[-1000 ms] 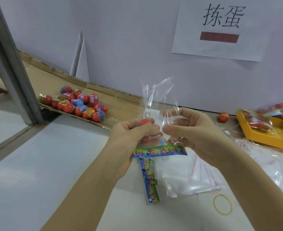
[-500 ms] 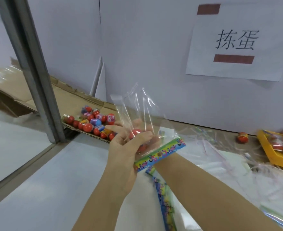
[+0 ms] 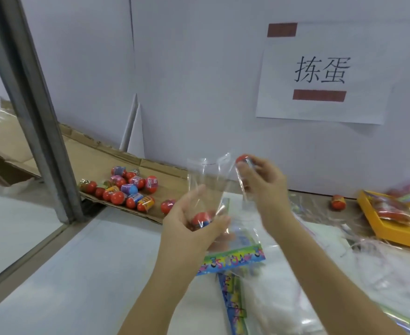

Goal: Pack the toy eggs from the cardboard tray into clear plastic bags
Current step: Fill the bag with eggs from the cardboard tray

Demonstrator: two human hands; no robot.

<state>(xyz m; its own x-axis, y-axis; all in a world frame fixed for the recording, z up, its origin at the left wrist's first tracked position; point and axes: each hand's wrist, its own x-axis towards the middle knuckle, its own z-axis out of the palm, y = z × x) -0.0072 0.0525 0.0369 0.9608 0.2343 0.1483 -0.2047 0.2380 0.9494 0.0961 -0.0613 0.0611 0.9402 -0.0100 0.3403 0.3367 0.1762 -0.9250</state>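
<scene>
Now our left hand [image 3: 187, 228] grips the bag [image 3: 208, 180] low, round the bagged egg [image 3: 200, 218]; our right hand [image 3: 264, 184] pinches a loose egg [image 3: 244, 159] at the bag's mouth. The film looks thin, limp and slippery (it crinkles brightly), so we judge the rim the place to hold. The eggs [image 3: 124, 189] on the tray [image 3: 95, 163], left, seem light, hard, smooth plastic.
</scene>
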